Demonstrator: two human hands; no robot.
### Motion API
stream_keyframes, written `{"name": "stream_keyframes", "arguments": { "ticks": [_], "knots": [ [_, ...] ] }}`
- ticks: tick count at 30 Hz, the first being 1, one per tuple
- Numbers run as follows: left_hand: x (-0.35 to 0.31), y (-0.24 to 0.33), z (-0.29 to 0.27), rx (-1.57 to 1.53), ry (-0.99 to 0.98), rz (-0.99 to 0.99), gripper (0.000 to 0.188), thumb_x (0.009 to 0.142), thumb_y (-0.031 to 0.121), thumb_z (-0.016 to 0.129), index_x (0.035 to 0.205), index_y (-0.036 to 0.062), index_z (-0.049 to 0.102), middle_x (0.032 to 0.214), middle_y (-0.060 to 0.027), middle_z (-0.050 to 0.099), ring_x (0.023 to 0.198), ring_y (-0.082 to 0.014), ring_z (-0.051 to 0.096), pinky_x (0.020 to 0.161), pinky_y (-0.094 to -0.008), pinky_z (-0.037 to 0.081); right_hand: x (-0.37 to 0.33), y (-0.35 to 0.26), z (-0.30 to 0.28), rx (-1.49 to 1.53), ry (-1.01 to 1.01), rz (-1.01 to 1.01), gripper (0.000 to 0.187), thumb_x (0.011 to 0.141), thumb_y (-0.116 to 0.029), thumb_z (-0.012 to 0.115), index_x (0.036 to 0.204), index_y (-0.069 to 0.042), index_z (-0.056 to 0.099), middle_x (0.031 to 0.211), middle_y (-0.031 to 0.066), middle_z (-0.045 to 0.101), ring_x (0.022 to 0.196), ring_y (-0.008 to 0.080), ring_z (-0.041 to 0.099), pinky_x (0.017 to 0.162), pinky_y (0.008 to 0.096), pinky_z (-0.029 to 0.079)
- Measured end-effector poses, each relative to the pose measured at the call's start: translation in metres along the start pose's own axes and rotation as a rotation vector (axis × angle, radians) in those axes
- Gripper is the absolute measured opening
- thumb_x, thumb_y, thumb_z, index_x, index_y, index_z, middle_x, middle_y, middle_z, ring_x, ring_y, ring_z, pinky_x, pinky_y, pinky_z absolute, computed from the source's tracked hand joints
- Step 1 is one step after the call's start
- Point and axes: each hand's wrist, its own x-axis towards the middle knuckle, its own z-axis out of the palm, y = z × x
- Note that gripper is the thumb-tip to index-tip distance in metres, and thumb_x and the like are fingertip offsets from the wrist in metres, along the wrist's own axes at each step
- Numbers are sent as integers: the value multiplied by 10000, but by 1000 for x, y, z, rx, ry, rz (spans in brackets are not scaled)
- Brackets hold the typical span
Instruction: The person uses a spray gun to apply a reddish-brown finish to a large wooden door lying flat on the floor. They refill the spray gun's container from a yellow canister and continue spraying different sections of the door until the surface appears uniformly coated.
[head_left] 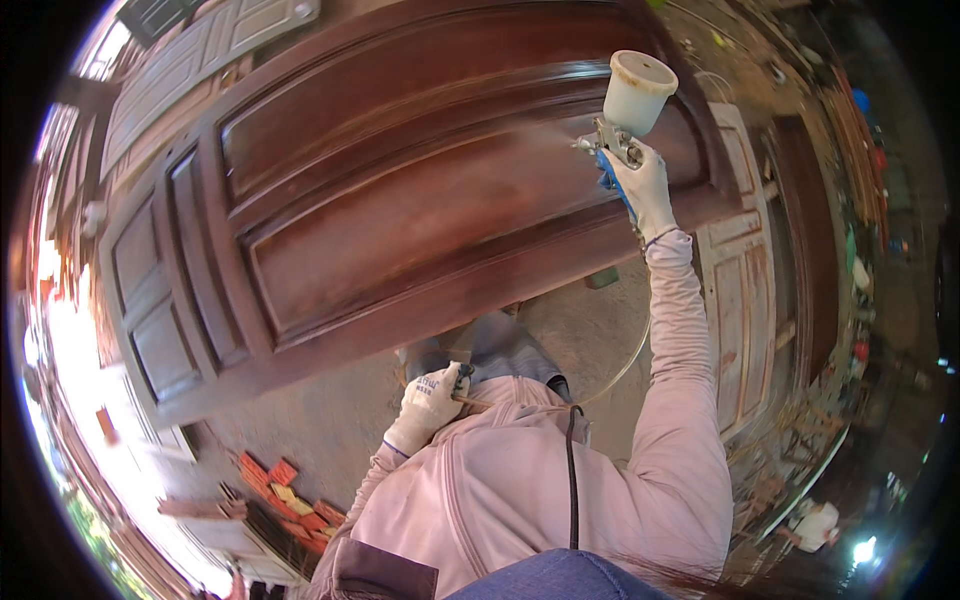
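Observation:
My right hand (pixel 645 190), in a white glove, grips a spray gun (pixel 618 150) with a white cup (pixel 638 95) on top. Its nozzle points left over a long dark reddish-brown panelled door (pixel 420 215), and a faint mist hangs in front of it. A thin pale hose (pixel 636 352) runs down from the gun toward my waist. Close to my body, my gloved left hand (pixel 425 405) is closed around a small dark thing that I cannot make out. That hand is below the door's near edge, apart from it.
Pale unpainted door panels (pixel 738 300) and a dark board (pixel 805 250) stand at the right. Grey panelled doors (pixel 205 60) lie at the upper left. Red bricks (pixel 275 490) are piled on the floor at the lower left. A person (pixel 815 525) is far off at the lower right.

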Motion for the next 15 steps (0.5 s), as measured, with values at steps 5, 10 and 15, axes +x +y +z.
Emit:
{"name": "stream_keyframes", "arguments": {
  "ticks": [5, 10, 15],
  "knots": [
    [51, 71, 4, 45, -176, 98, 312, 898, 254, 604, 1182, 125, 597, 1035, -133, 707, 944, -323, 686, 767, -449, 534, 60, 87, -110, -229, 282, -111, 236, 896, -144, 722, 1095, -17, 736, 813, 35, 733, 660, 76, 658, 572, 258, 536],
    [71, 98, 19, 82, -238, 128, 399, 873, 304, 658, 1222, 135, 563, 1043, -119, 708, 978, -317, 679, 786, -446, 538, 99, 129, -184, -557, 489, -130, 352, 867, -267, 714, 1135, -40, 714, 974, 140, 744, 880, 263, 714, 794, 388, 553],
    [69, 93, 26, 71, -204, 132, 389, 866, 294, 666, 1203, 124, 573, 1028, -131, 707, 970, -334, 678, 774, -451, 534, 106, 150, -201, -756, 600, -229, 418, 874, -304, 679, 1200, -44, 674, 1034, 179, 729, 978, 332, 695, 873, 432, 536]
  ]
}}
